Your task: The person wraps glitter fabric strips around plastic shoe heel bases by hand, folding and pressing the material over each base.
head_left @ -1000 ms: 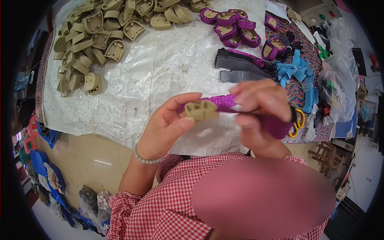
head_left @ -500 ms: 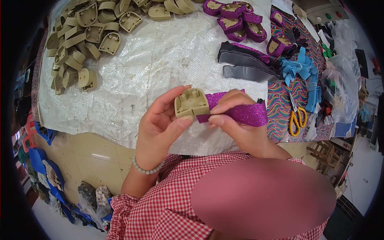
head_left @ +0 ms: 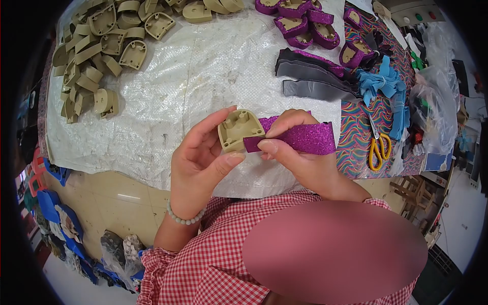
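Observation:
My left hand (head_left: 195,155) holds a beige plastic shoe heel (head_left: 235,133) between thumb and fingers, its hollow, peg-studded side facing up. In my right hand (head_left: 300,145) a purple glitter strip (head_left: 310,138) is pinched between thumb and fingers. The strip's short end lies against the heel's near right wall, and its long part trails to the right. Another stretch of purple glitter shows behind my right fingers; whether it belongs to the same strip I cannot tell.
Many bare beige heels (head_left: 104,43) are piled at the back left of the white woven sheet (head_left: 168,96). Purple-covered heels (head_left: 297,25) sit at the back right. Dark-backed strips (head_left: 317,76), blue strips (head_left: 381,84) and yellow-handled scissors (head_left: 378,147) lie to the right.
The strip's end has come up from below the heel's lower edge onto its near right wall. Both hands and the heel have shifted slightly left.

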`<state>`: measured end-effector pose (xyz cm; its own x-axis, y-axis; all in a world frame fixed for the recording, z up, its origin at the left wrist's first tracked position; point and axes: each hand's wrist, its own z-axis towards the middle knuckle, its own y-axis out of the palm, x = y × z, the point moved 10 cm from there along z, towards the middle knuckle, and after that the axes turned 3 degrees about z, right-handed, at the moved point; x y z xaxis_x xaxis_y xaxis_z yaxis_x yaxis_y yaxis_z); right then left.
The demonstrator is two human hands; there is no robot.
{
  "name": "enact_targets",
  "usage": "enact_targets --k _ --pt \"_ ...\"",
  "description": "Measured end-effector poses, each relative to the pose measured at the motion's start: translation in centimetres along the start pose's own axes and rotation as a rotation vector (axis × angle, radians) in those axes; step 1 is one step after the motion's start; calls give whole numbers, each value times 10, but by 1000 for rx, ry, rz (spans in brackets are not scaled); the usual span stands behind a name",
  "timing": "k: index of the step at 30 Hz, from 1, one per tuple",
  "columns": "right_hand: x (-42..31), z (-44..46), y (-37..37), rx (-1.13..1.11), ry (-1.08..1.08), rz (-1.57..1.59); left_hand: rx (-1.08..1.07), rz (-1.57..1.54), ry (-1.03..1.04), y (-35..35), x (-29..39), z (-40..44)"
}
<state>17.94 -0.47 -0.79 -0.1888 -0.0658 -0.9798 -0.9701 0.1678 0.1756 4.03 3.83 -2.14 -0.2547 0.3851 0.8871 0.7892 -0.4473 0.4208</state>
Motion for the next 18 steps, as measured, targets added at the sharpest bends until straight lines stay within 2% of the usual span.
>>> enact_targets --k 8,14,17,18 --pt "1 0 -1 21 9 -5 -7 1 -3 -1 -3 0" --pt "-4 1 -3 54 -79 -55 0 80 51 3 -2 -2" --pt "-11 4 4 -91 -130 -174 48 139 58 4 -1 -3" --pt "-3 5 2 -121 -18 -18 58 116 56 4 0 -2"
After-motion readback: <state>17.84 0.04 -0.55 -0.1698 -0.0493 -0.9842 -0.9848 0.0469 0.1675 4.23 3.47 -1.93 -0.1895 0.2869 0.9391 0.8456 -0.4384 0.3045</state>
